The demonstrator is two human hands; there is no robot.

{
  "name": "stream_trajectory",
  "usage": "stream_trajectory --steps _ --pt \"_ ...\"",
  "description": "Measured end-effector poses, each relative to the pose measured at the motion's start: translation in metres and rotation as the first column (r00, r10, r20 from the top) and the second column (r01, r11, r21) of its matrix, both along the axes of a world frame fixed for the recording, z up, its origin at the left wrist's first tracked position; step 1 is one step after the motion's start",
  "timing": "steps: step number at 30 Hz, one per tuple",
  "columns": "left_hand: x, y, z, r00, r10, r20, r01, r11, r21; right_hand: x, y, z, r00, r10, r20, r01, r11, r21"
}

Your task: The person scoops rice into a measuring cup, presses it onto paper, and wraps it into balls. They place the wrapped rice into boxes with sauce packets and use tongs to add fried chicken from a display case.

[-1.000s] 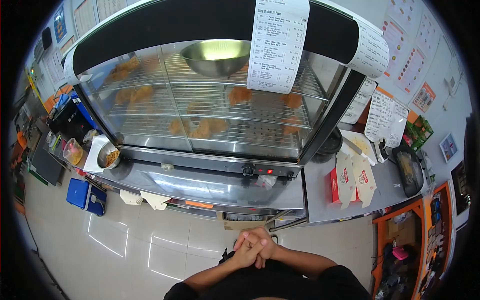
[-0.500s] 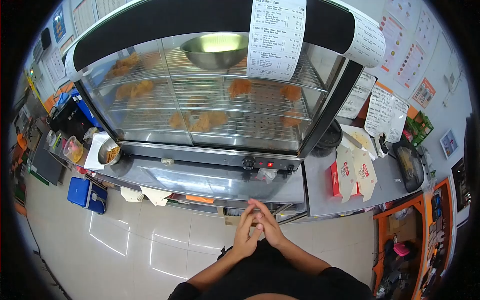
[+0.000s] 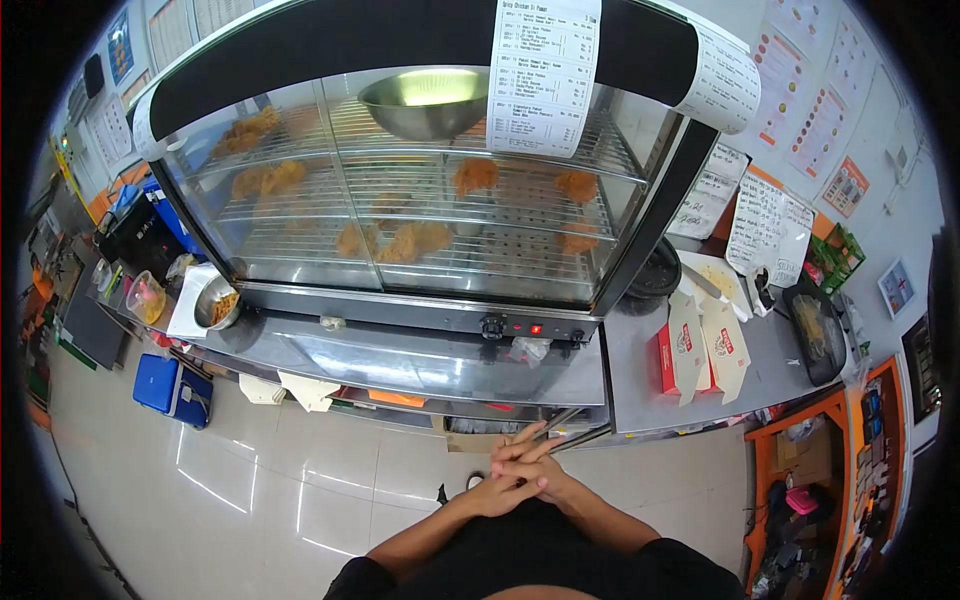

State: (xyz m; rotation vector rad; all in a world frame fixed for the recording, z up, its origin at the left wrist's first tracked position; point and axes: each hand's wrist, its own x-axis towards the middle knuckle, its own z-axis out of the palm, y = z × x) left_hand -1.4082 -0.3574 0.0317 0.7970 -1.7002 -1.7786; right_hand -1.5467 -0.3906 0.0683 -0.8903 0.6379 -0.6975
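In front of my waist, my left hand (image 3: pixel 493 493) and my right hand (image 3: pixel 556 481) meet with their fingers loosely crossed. The fingers are stretched out rather than curled, and I see nothing held between them. Beyond the hands stands a glass food warmer (image 3: pixel 400 300) on a steel counter (image 3: pixel 420 362). Several pieces of fried chicken (image 3: pixel 475 177) lie on its wire racks, with a metal bowl (image 3: pixel 424 118) on the top one. A printed order slip (image 3: pixel 543 80) hangs over the front glass.
Two open red and white food boxes (image 3: pixel 724 345) stand on the right counter, near a knife (image 3: pixel 706 284) and a black tray (image 3: pixel 815 335). A small bowl of food (image 3: pixel 217 303) sits left of the warmer. On the floor is a blue cooler box (image 3: pixel 172 390).
My hands have drawn slightly closer to my body, and their fingers, earlier steepled with tips together, now cross each other. The view has shifted a little.
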Motion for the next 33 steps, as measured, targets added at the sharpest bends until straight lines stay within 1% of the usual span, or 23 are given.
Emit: stream_trajectory --steps 2,4,5,7,11,13,19,23,25,33 --pt "-0.004 0.003 -0.006 0.997 -0.068 0.036 0.067 0.998 0.019 -0.003 0.0 0.0 1.0 -0.015 -0.013 0.014 0.999 -0.032" --pt "-0.005 0.004 -0.012 0.991 -0.117 0.066 0.114 0.993 0.037 -0.007 -0.003 0.0 0.993 0.08 -0.092 -0.086 0.994 -0.064" --pt "-0.005 0.004 -0.014 0.988 -0.132 0.074 0.129 0.991 0.044 -0.007 -0.003 -0.001 0.993 0.078 -0.093 -0.084 0.994 -0.065" --pt "-0.006 0.005 -0.018 0.983 -0.159 0.091 0.154 0.987 0.056 -0.008 -0.002 -0.002 0.979 0.131 -0.154 -0.135 0.991 -0.017" --pt "-0.003 0.006 -0.023 0.979 -0.175 0.104 0.167 0.983 0.075 -0.003 -0.003 0.005 0.977 0.138 -0.164 -0.148 0.988 -0.051" --pt "0.0 0.007 -0.023 0.98 -0.173 0.103 0.165 0.983 0.081 -0.001 -0.003 0.01 0.964 0.168 -0.205 -0.186 0.98 -0.072" --pt "0.001 0.008 -0.022 0.98 -0.166 0.107 0.158 0.984 0.085 0.003 -0.002 0.0 0.956 0.197 -0.215 -0.21 0.977 -0.037" --pt "0.0 0.005 -0.02 0.98 -0.165 0.11 0.156 0.984 0.086 0.003 -0.004 0.003 0.947 0.197 -0.254 -0.204 0.979 -0.002" --pt "-0.001 0.005 -0.019 0.98 -0.163 0.112 0.154 0.984 0.083 0.004 -0.006 0.008 0.94 0.185 -0.288 -0.175 0.983 0.058" --pt "-0.001 0.002 -0.017 0.978 -0.168 0.122 0.16 0.984 0.073 0.003 -0.006 -0.012 0.949 0.13 -0.285 -0.105 0.989 0.102"
